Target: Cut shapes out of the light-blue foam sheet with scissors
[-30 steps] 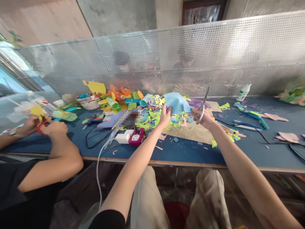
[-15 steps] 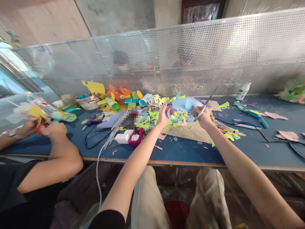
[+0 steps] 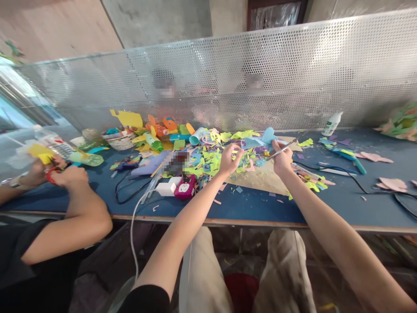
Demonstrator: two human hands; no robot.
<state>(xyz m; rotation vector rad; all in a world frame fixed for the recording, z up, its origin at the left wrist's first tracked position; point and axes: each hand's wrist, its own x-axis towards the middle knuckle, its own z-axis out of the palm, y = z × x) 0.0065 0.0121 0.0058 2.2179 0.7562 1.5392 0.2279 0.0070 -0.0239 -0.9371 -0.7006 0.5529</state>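
Observation:
My right hand [image 3: 282, 157] is closed around slim silver scissors [image 3: 279, 153], partly hidden by the fingers. It also pinches a light-blue paper cutout [image 3: 256, 142] with a rounded, folded lobe at its right end. At the cutout's left end, my left hand [image 3: 232, 159] has thumb and forefinger curled together in a pinch. Both hands are above a heap of paper scraps [image 3: 208, 161] in yellow-green, blue, purple and pink. Beneath part of the heap lies a brown sheet [image 3: 260, 180].
On the left, a co-worker's hands [image 3: 70, 176] hold red-handled scissors [image 3: 51, 175] and yellow paper [image 3: 41, 152]. A white charger [image 3: 169, 187] and magenta box [image 3: 185, 187] lie near the table edge. A glue bottle [image 3: 332, 124] stands by the perforated metal screen [image 3: 221, 74].
The blue cutout has been turned and moved slightly right, its rounded lobe now raised by my right hand. My left hand has shifted right and curled its fingers. The silver scissors have tilted flatter.

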